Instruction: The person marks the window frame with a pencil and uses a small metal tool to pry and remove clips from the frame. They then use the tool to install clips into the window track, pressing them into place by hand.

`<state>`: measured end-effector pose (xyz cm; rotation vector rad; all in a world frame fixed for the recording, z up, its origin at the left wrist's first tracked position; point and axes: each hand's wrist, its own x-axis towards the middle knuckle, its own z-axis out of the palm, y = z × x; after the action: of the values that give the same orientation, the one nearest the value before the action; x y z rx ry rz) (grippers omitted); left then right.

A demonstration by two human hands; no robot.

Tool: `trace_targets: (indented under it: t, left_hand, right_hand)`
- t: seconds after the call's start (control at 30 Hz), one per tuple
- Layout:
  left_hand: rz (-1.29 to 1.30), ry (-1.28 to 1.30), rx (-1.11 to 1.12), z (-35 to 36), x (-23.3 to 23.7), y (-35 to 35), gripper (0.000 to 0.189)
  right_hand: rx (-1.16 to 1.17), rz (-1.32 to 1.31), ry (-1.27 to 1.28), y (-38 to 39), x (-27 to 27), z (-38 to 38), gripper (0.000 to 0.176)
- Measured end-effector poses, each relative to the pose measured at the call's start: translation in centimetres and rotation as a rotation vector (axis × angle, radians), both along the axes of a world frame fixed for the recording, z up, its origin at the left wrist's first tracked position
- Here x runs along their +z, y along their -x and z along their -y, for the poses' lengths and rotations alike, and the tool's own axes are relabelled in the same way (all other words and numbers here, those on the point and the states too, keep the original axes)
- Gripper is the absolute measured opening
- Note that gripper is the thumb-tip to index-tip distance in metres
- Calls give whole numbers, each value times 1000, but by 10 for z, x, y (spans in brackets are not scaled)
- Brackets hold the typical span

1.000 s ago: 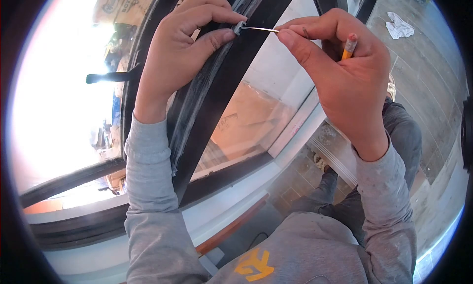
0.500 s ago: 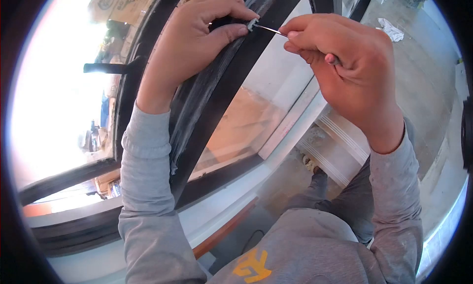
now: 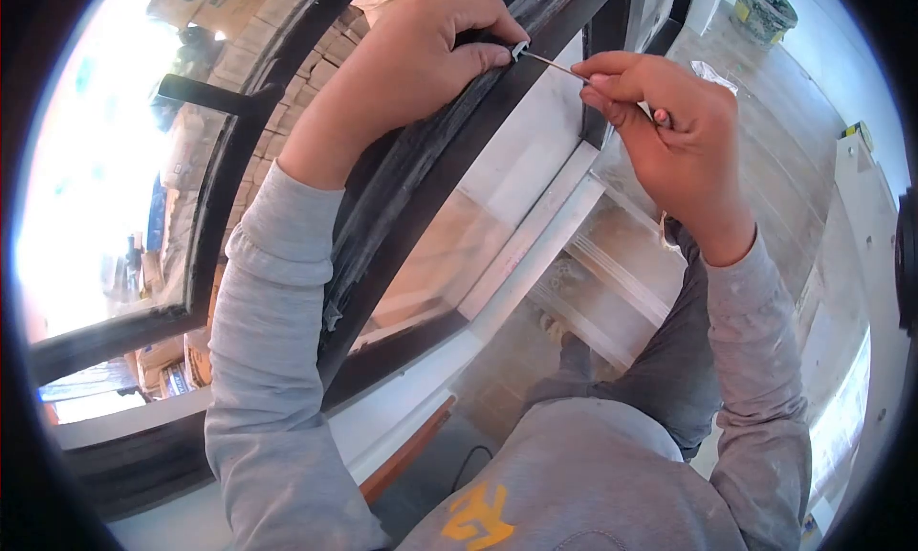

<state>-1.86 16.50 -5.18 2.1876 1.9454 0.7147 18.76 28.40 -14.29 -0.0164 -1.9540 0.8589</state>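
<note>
My left hand (image 3: 411,68) grips the black window frame (image 3: 402,216) and pinches a small grey clip (image 3: 518,50) against it with thumb and forefinger. A thin metal strip (image 3: 555,65) runs from that clip to my right hand (image 3: 669,140), which pinches its other end. A pencil (image 3: 662,117) is tucked in the right hand; only its eraser end shows. The frame's inner face is smeared with whitish dust.
A glass pane (image 3: 478,216) sits right of the frame, a white sill (image 3: 535,254) below it. A black handle (image 3: 201,94) juts out at the upper left. A bucket (image 3: 763,8) stands on the tiled floor (image 3: 765,168) at top right. My legs (image 3: 669,379) are below.
The view has shifted up the frame and both hands now sit further right. The pencil, plainly visible before, is mostly hidden in the right hand. The strip stays stretched between the hands.
</note>
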Motion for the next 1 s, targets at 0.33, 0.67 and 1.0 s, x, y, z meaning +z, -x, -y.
trace_targets:
  t: [0.33,0.67,1.0]
  left_hand:
    - [53,11,18,3,2,-7,15]
    - [49,51,46,1,2,-10,18]
    - [4,42,52,0,7,-13,18]
  right_hand:
    - [286,-119,124,26,-40,-30,8]
    - [-135,271,340,-4,32,22,8]
    - [-256,203,8,-12,12,14,13]
